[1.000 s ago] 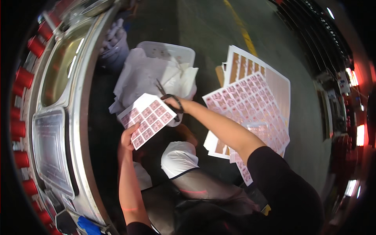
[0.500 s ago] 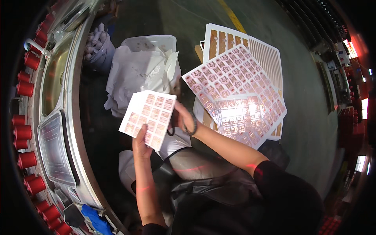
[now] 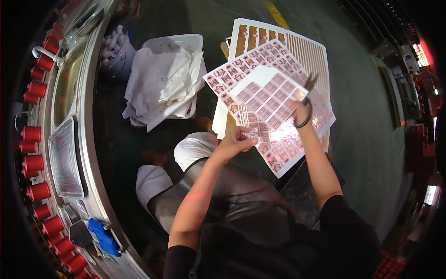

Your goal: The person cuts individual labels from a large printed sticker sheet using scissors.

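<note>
Over a stack of printed sheets on the right, my right hand (image 3: 301, 114) grips black-handled scissors (image 3: 311, 83), blades pointing away from me. The same hand also holds the edge of a small white label sheet (image 3: 272, 95) with rows of pinkish-brown labels, blurred by motion. Close by on the left, my left hand (image 3: 238, 143) pinches the near-left edge of another small label sheet (image 3: 258, 131). Beneath both lies a large patterned label sheet (image 3: 278, 168), tilted across the pile, with glare on its near part.
Left of the stack stands a clear plastic bin (image 3: 174, 43) heaped with white paper scraps (image 3: 160, 83). A bucket of white pieces (image 3: 116, 56) is beside it. Along the left runs a metal counter (image 3: 100, 176) with a sink, a tray (image 3: 67, 158), a blue cloth (image 3: 104, 237) and red spools (image 3: 35, 165).
Both hands have moved right, from in front of the bin to over the sheet stack. The small label sheet from my left hand is now in my right; my left pinches another sheet.
</note>
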